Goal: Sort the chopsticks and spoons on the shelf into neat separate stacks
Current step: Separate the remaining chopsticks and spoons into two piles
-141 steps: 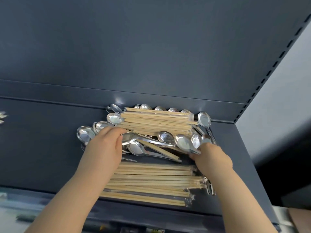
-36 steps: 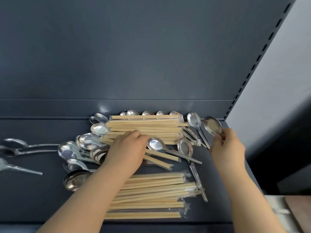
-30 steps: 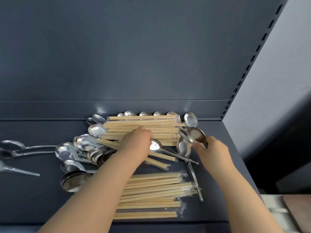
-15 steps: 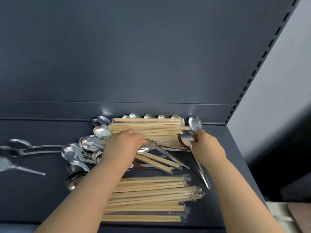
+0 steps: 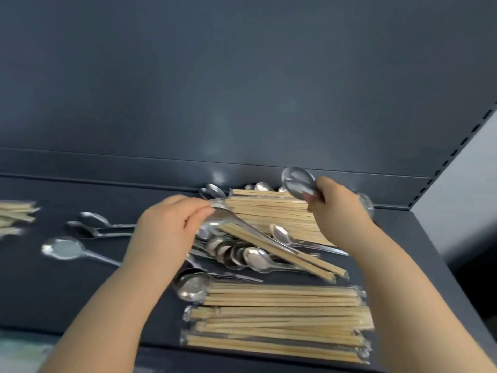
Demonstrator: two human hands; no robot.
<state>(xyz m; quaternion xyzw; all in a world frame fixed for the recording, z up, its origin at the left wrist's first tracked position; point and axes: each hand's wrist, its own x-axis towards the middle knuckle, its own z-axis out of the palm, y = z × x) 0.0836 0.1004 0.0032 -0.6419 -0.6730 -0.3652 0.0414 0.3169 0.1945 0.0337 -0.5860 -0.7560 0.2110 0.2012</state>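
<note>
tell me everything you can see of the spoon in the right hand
The spoon is shiny silver metal with a wide oval bowl. It is blurred, so it may be more than one, nested. The right hand pinches it near the neck and hides the handle. The spoon is held above the shelf, bowl uppermost and leaning left, over the rear chopstick stack. Only the fingers seem to touch it.

Silver, mirror-bright spoons [image 5: 255, 258] gleam against a matt slate-blue shelf [image 5: 53, 292], beside pale straw-coloured chopsticks [image 5: 282, 319] in clear, glinting wrappers [image 5: 361, 294]. The back panel [image 5: 242, 76] is the same dark blue-grey; black slots [image 5: 454, 152] dot its edge beside a light grey wall [image 5: 473, 184].
</note>
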